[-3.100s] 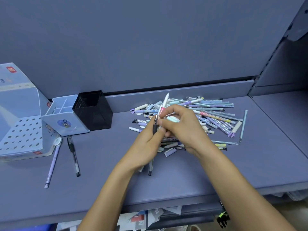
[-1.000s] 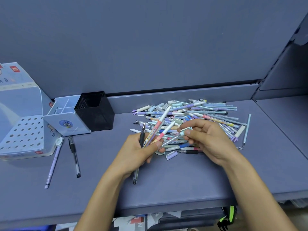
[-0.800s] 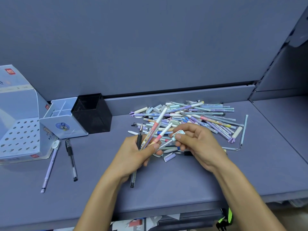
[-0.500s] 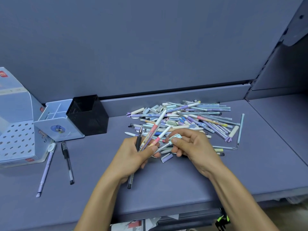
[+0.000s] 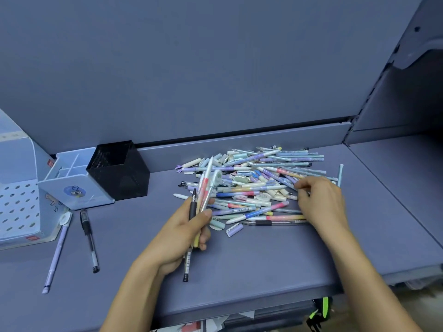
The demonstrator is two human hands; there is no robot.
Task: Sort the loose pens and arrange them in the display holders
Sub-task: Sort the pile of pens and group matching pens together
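Note:
A pile of loose pens and caps (image 5: 254, 185) lies on the grey-blue shelf (image 5: 263, 264). My left hand (image 5: 184, 231) grips a bundle of pens (image 5: 203, 190), among them a black gel pen and pink-white ones, held upright at the pile's left edge. My right hand (image 5: 321, 202) rests on the right side of the pile, fingers curled down among the pens; whether it holds one cannot be told. At the left stand a black mesh holder (image 5: 119, 171), a light blue divided holder (image 5: 72, 180) and a perforated display box (image 5: 19, 207).
A lilac pen (image 5: 56, 252) and a black gel pen (image 5: 89, 238) lie loose in front of the holders. A single pale blue pen (image 5: 340, 174) lies at the pile's right edge. The shelf's back wall rises behind, and a second shelf section adjoins at the right.
My right hand let go of the pen it passed to the left hand and moved right onto the pile. The left hand's bundle gained a pen and now stands more upright.

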